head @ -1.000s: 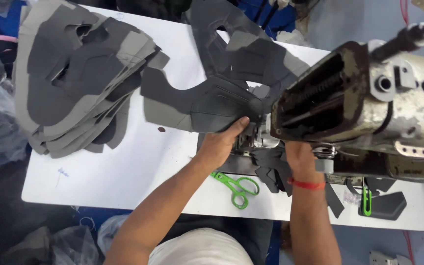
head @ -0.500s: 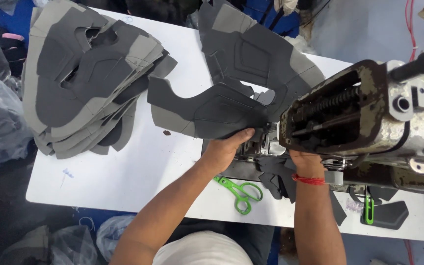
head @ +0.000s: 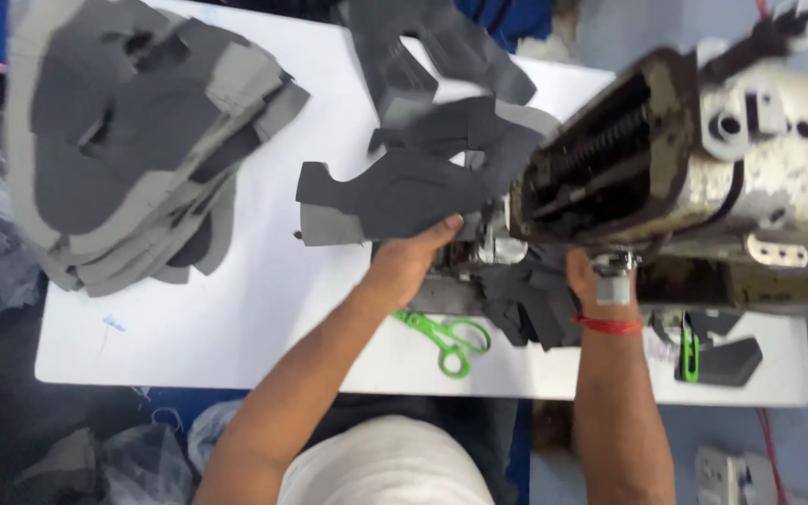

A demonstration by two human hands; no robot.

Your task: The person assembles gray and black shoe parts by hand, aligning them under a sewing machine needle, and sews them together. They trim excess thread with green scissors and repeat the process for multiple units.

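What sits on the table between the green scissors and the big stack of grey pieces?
Head view: only bare white table lies between the green scissors and the stack of grey pieces.

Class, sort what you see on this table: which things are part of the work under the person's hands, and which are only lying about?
In use:
left hand
right hand
dark grey cut piece
sewing machine

Lying about:
green scissors
stack of grey pieces
green-handled tool
white table

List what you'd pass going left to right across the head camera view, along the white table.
Stack of grey cut fabric pieces → left hand on a dark grey fabric piece → green-handled scissors → right hand with a red wristband → sewing machine.
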